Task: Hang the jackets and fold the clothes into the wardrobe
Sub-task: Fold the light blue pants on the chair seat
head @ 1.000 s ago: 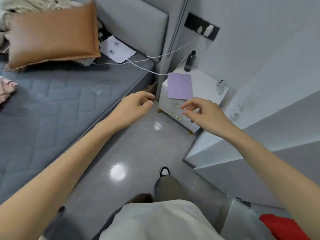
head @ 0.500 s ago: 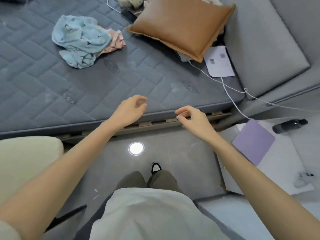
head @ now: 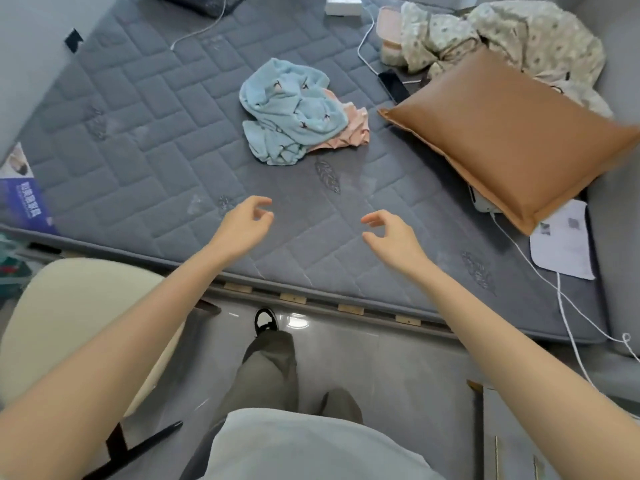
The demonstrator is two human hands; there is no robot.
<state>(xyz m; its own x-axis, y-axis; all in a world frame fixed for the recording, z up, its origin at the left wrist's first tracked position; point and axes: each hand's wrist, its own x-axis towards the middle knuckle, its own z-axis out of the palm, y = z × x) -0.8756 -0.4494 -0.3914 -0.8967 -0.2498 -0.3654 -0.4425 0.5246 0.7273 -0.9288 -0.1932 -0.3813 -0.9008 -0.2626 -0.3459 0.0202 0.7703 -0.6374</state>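
Observation:
A crumpled light blue garment [head: 292, 110] lies on the grey mattress [head: 145, 140], on top of a pink garment [head: 349, 131] that peeks out at its right. A floral beige cloth [head: 502, 36] is heaped at the far right behind a brown pillow [head: 509, 136]. My left hand [head: 244, 225] and my right hand [head: 391, 235] hover over the mattress's near part, a little short of the blue garment. Both hands are empty, with fingers loosely curled and apart.
A cream chair [head: 72, 320] stands at my left by the bed edge. A phone [head: 394, 85] and white cables [head: 568, 306] lie on the mattress, with a white paper [head: 561, 249] at the right. My feet stand on the grey floor [head: 381, 362].
My view has swung left from the nightstand to the bed. The blue and pink garments have come to the middle of the view, and both hands now reach over the mattress.

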